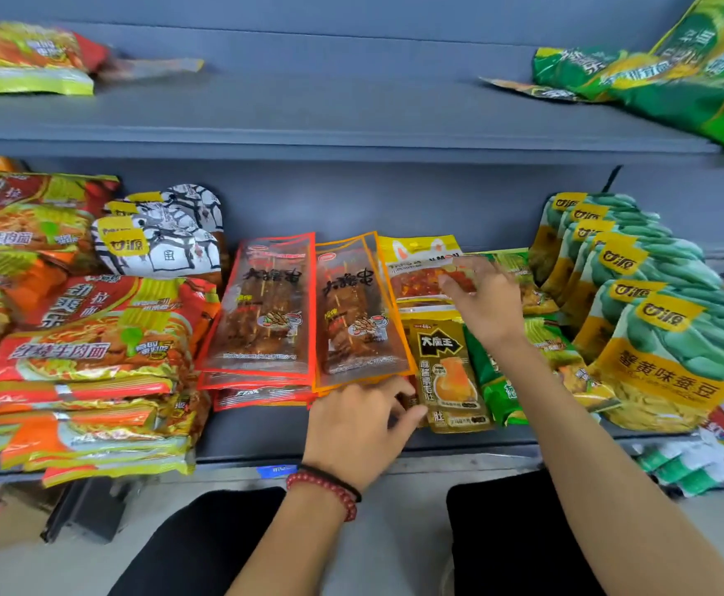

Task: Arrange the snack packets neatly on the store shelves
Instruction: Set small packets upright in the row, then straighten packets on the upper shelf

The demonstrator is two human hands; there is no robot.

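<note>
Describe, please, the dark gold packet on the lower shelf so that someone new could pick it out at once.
Start at the lower shelf, front edge, middle. Between the orange-edged clear skewer packet on its left and the green packets on its right lies the dark gold packet. Only it bears a black arrow-shaped label.

On the lower shelf [257, 432] a clear, red-rimmed skewer packet [261, 311] lies flat on top of a stack of the same kind. An orange-rimmed skewer packet [358, 311] lies just to its right, their edges touching. Further right, a yellow packet [420, 268] lies far back with a gold packet [450, 372] nearer and green packets [495, 393] beside them. Red noodle packs [89, 337] are piled at the left. Green-and-yellow bean bags [669, 337] overlap in a row at the right.
</note>
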